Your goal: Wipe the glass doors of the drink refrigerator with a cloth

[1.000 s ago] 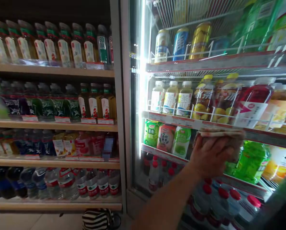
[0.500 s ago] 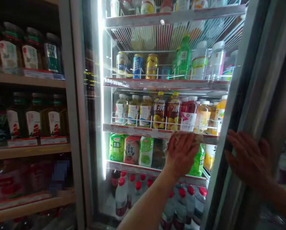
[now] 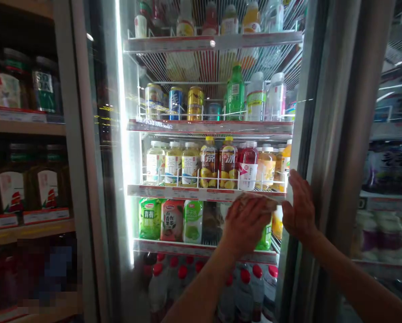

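1. The left hand [image 3: 246, 224] lay toward five o'clock from the centre of the view, its forearm rising from seven o'clock of that hand.
2. Its fingers were bent over a pale cloth [image 3: 259, 200], the grip closed upon it and the thumb hard to make out.
3. The cloth showed at one o'clock from that hand, spread in front of the glass door [image 3: 153, 126] of a lit cooler; exact contact with the glass was hidden.
4. The right hand [image 3: 298, 208] stood between two and three o'clock from the left hand, fingers raised and fairly straight, thumb apart. It was open, with nothing grasped, and lay against or just before the door frame [image 3: 303, 112]; touching could not be told for certain.
5. From the left hand, a red drink bottle [image 3: 248, 166] stood at twelve o'clock, behind the glass.
6. Toward eleven o'clock were a yellow-capped bottle [image 3: 209, 163] and, higher, a gold can [image 3: 196, 103].
7. At nine o'clock stood a green-and-white pack [image 3: 193, 221], with a red pack [image 3: 172, 220] beside it.
8. Red-capped bottles [image 3: 245, 294] filled the row at six o'clock.
9. A bright light strip [image 3: 122, 134] ran down the cooler's side at ten o'clock.
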Motion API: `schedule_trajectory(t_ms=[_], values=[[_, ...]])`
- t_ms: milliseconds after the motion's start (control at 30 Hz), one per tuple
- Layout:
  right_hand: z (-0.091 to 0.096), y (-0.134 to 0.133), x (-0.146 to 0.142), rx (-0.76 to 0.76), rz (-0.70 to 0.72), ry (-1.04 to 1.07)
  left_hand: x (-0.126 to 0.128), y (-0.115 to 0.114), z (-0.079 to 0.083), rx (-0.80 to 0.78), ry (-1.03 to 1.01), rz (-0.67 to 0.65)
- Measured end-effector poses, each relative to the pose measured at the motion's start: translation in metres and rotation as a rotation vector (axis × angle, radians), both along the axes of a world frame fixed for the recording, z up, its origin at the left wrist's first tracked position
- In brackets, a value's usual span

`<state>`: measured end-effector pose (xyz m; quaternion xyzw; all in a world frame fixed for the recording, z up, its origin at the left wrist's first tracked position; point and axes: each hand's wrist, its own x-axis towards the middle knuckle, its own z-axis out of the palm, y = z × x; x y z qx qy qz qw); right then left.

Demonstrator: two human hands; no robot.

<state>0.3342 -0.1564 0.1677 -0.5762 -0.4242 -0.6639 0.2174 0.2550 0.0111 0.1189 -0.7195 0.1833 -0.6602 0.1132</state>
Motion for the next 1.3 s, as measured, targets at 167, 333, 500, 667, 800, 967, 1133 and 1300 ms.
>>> schedule_trajectory(t_ms=[167, 333, 500, 667, 800, 967, 1133, 1300], values=[[-0.005, -0.001, 0.000, 0.061, -0.004, 0.029, -0.023, 0.054, 0.007, -0.516, -0.159, 0.259], [-0.004, -0.002, 0.001, 0.019, -0.022, 0.024, -0.015, 0.018, -0.021, -0.095, 0.054, 0.107], [-0.003, -0.002, 0.001, 0.026, -0.076, 0.007, -0.048, 0.112, -0.020, -0.479, -0.097, 0.263], [-0.004, -0.001, 0.001, 0.023, -0.177, 0.019, -0.048, 0.099, -0.034, -0.763, -0.158, 0.266], [-0.004, -0.004, 0.002, -0.002, -0.203, 0.019, -0.032, 0.031, -0.060, -0.098, 0.150, 0.063], [-0.005, -0.003, 0.002, 0.007, -0.236, 0.008, -0.059, 0.118, -0.049, -0.467, -0.047, 0.247], [-0.005, 0.000, 0.004, 0.048, -0.255, 0.008, -0.051, 0.098, -0.052, -0.483, -0.066, 0.235], [-0.005, -0.004, 0.006, 0.032, -0.214, -0.037, -0.034, 0.041, -0.065, -0.002, 0.136, 0.030]])
